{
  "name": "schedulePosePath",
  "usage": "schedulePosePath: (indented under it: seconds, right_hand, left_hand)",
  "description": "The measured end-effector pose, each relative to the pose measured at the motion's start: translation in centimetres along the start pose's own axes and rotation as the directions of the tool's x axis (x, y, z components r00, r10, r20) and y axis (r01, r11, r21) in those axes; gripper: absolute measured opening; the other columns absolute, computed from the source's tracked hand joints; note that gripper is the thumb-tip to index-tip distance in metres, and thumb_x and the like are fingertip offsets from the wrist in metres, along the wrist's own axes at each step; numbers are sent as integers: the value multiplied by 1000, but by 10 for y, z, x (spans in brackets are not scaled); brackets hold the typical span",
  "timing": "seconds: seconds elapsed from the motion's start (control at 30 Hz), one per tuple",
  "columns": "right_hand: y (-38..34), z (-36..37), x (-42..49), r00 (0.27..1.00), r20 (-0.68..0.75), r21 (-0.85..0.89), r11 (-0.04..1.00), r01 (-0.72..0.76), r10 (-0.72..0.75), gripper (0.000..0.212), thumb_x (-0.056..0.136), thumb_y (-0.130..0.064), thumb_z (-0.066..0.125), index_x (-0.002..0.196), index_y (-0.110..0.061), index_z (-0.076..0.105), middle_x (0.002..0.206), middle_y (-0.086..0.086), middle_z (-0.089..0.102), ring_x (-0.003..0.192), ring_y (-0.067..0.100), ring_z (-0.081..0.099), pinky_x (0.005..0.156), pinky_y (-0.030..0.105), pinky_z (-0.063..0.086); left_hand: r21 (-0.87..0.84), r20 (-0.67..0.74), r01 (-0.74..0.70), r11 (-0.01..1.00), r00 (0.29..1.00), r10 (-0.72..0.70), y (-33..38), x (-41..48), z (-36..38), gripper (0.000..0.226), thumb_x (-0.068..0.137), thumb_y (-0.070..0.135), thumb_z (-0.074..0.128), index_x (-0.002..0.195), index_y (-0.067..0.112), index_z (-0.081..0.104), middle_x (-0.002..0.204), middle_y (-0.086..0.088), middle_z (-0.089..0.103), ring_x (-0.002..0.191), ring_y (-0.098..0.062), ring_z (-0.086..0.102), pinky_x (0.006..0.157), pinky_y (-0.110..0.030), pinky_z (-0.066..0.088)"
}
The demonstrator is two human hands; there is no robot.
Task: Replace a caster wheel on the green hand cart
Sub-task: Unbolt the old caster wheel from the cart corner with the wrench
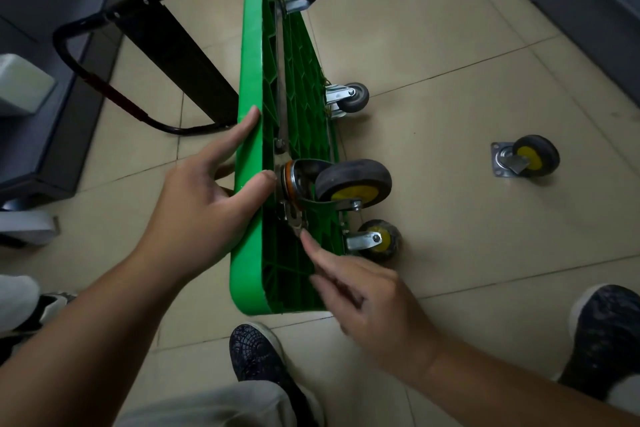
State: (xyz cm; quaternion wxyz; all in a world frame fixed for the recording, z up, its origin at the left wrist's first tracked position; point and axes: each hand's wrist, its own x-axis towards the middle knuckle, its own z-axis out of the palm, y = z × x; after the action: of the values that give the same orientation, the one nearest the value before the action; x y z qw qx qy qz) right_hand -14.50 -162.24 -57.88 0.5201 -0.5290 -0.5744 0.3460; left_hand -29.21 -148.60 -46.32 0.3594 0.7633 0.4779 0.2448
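Between the two hands: caster wheel (pixel 353 184), yellow hub, mounted on the underside of the green cart (pixel 247 80), which stands on its long edge. Left hand (pixel 204 204) clamps the cart's top edge, thumb just beside the caster. Right hand (pixel 363 288) is blurred, fingertips at the bracket (pixel 294 218) below the wheel; I can't tell if they pinch. Spare caster (pixel 523 159) lies well right of the fingers.
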Motion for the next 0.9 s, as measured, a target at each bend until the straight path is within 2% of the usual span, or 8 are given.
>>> schedulePosePath:
  seconds: [0.1,0.27,0.37,0.43,0.53,0.63,0.77,0.9]
  right_hand:
    - [23,-2,16,990,29,-125,982,143,-140,53,99,-5,63,149,-9,46,75,3,54,69,15,49,67,30,47]
    - [37,-7,29,963,76,-223,937,269,-258,50,102,-2,60,149,-6,43,78,8,56,71,26,55,72,39,52]
    - [33,-26,17,967,89,-251,934,255,-240,54,100,-3,64,150,-8,44,81,6,61,72,24,58,74,39,53]
    - [18,-37,1,989,84,-195,972,132,-118,57,99,-8,66,152,-17,45,81,5,63,71,22,59,71,39,53]
    - [-29,-48,-8,964,185,117,970,-215,192,58,98,-27,67,149,-46,45,77,1,68,66,14,62,65,32,56]
    - [-71,-51,7,891,284,349,827,-440,355,52,99,-28,66,148,-33,50,74,4,75,53,1,58,55,16,50]
    - [-107,-47,26,806,302,455,666,-591,509,46,100,-20,65,145,-21,53,67,8,74,45,5,51,47,16,44]
    - [-117,-35,37,719,287,520,528,-671,633,34,99,-15,65,133,-14,62,61,7,72,39,5,50,40,16,40]
  left_hand:
    - [5,1,11,1000,1000,-11,0,0,-1,68,91,29,69,151,51,44,154,14,49,88,8,71,62,-33,65]
    - [-6,5,20,1000,1000,-20,0,0,0,68,92,28,69,151,51,44,153,15,49,99,10,68,65,-32,65]
    - [-18,20,19,1000,1000,-19,4,0,3,69,89,32,67,152,47,44,138,37,49,103,19,62,64,-22,62]
    - [-14,15,23,1000,1000,-22,6,-1,4,69,89,30,68,152,46,44,124,49,44,99,22,61,62,-21,61]
    - [21,-3,37,999,999,-37,9,-1,4,69,87,36,69,150,52,44,132,40,51,85,1,73,60,-33,64]
    - [56,-13,36,998,999,-36,8,-1,2,64,92,43,69,149,55,44,141,19,55,84,-8,76,67,-42,65]
    - [78,-13,45,996,999,-44,8,-1,2,68,85,46,68,147,58,44,121,33,52,75,-9,76,63,-38,65]
    - [110,-20,30,994,999,-28,3,0,1,68,87,43,70,147,60,43,117,35,53,61,-13,74,62,-38,65]
